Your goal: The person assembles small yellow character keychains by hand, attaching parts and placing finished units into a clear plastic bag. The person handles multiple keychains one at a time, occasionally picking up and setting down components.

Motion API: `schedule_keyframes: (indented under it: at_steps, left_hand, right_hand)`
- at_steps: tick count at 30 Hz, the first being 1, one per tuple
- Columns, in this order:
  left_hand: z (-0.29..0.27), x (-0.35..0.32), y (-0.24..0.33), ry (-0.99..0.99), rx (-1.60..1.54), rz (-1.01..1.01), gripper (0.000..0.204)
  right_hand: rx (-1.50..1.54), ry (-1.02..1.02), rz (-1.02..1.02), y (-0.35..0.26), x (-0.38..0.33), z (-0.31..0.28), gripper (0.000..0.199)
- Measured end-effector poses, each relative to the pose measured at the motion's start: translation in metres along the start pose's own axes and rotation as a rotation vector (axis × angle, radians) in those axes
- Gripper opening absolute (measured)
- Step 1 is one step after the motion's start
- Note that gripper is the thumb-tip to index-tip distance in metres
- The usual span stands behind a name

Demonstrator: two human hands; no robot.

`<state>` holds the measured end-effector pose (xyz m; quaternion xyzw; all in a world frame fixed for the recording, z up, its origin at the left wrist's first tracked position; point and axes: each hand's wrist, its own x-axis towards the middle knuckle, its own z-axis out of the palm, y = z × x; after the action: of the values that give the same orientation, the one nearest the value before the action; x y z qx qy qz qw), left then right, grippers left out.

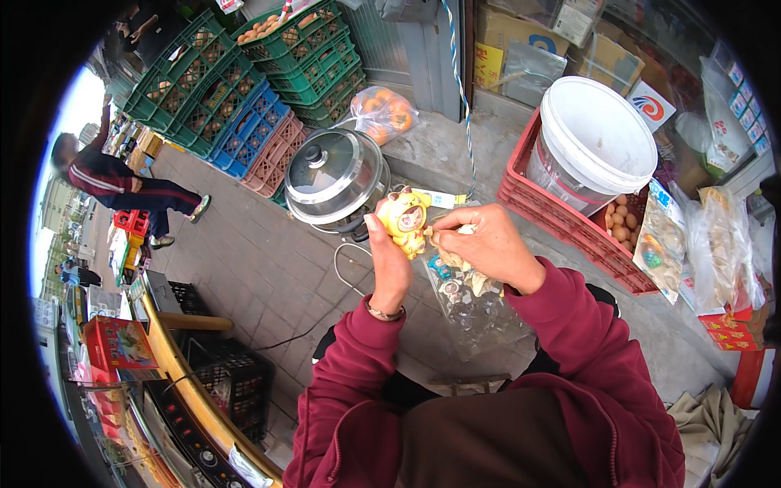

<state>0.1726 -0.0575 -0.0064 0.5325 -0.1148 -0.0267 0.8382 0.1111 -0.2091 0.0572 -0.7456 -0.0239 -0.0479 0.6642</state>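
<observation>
My left hand [390, 268] holds up a small yellow cartoon figurine [403, 218] with reddish markings and an open-mouthed face. Close beside it, my right hand [495, 246] is closed on a crumpled beige cloth or tissue [458, 259]; its fingertips come right up to the figurine's side, and I cannot tell whether they touch. Below the hands lies a clear plastic tray [480, 325], with a small blue figure [440, 267] and other little pieces at its far end.
Ahead stands a lidded steel pot [335, 179] with a cord, beside a bag of orange fruit [384, 114]. Stacked egg crates [244, 122] rise behind. To the right, a red crate [521, 175] holds a white bucket [598, 138] and eggs. Far left, a person [122, 183] walks.
</observation>
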Motion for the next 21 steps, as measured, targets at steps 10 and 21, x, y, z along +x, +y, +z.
schedule_keyframes:
  at_steps: [10,21]
  left_hand:
    - [-0.002,0.0,0.011,-0.011,-0.232,-0.109,0.074]
    - [0.005,-0.007,0.009,-0.038,-0.162,-0.059,0.074]
  right_hand:
    - [0.117,-0.03,0.016,-0.003,-0.002,0.004,0.017]
    - [-0.061,0.028,-0.084,0.003,-0.003,0.012,0.017]
